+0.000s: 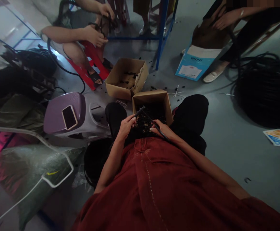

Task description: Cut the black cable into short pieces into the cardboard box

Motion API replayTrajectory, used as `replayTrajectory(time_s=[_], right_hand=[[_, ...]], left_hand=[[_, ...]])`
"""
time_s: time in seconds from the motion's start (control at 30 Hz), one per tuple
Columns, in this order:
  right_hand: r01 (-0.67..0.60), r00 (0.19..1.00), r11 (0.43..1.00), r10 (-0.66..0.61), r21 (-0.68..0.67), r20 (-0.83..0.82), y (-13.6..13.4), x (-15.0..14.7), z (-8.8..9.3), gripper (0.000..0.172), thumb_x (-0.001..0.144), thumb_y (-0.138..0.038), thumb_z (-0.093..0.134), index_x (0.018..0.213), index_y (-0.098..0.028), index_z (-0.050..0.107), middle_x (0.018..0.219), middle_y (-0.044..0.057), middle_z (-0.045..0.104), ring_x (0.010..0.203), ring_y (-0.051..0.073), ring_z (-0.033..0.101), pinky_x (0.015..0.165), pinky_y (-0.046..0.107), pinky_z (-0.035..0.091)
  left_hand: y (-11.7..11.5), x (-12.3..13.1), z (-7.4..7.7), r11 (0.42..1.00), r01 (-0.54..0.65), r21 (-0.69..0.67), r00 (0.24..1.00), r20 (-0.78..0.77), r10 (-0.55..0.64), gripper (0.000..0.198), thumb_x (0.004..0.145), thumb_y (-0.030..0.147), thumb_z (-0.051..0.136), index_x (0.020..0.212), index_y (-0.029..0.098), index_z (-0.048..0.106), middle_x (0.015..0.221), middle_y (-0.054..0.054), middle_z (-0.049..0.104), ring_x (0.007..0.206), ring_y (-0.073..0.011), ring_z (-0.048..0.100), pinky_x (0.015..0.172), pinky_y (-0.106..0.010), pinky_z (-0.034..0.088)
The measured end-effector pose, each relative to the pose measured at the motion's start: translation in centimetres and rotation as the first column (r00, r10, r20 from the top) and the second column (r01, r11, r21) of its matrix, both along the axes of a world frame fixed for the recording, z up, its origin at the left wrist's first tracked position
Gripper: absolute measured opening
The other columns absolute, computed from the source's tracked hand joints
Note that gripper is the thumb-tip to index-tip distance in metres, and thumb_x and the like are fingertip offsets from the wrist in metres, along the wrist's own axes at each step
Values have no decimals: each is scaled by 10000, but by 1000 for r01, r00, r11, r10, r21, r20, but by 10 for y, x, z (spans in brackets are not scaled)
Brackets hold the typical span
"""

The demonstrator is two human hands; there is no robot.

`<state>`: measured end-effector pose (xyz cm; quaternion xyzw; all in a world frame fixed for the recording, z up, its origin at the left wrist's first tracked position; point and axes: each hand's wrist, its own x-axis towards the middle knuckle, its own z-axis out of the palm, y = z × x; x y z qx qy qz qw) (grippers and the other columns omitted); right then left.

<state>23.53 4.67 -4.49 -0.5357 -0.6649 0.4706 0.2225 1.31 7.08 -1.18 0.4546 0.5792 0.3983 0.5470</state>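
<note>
My left hand [127,125] is closed around a short dark stick-like tool [140,112] with a lighter, metallic-looking tip; its exact kind is unclear. My right hand [161,127] is closed on a black cable or hose [163,135] that runs back along my forearm. The cable's thin far end reaches toward the tool's tip; I cannot tell whether they touch. Under both hands, between my knees, stands an open cardboard box [168,107] with many small black pieces [143,123] in it.
A second cardboard box [118,91] stands beyond. On the left, a phone [70,117] lies on a purple stool [52,112]. A large black cable coil [266,93] lies right. Co-workers' hands [94,35] work at upper left; another person's hand [226,21] is over a blue-white box [194,64].
</note>
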Motion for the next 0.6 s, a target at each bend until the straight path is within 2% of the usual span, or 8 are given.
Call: replayTrajectory(time_s=[0.23,0.43,0.6], right_hand=[[11,1000,1000,-11,3,8,3,-3,3,455,792,-414,569,1178,-192,477,950,57,646,792,181,604,703,288,444],[-16,1000,1000,16,1,-1,3,-2,1,449,810,-440,545,1176,-195,461,961,53,635,803,175,607,700,277,450],[-46,999,999,46,-16,1,3,-1,4,429,817,-441,538,1165,-198,475,961,65,641,828,195,608,725,298,453]], left_hand=[[-2,6,-4,999,42,3,999,-8,-42,470,750,386,581,1127,105,608,679,4,553,522,-48,398,515,-194,328],[-3,5,-5,987,157,37,983,-102,-153,454,783,394,543,1140,121,614,688,6,548,546,-58,397,544,-199,332],[-4,5,-4,980,201,7,967,-161,-197,439,787,407,533,1121,138,626,693,9,546,548,-62,399,545,-200,332]])
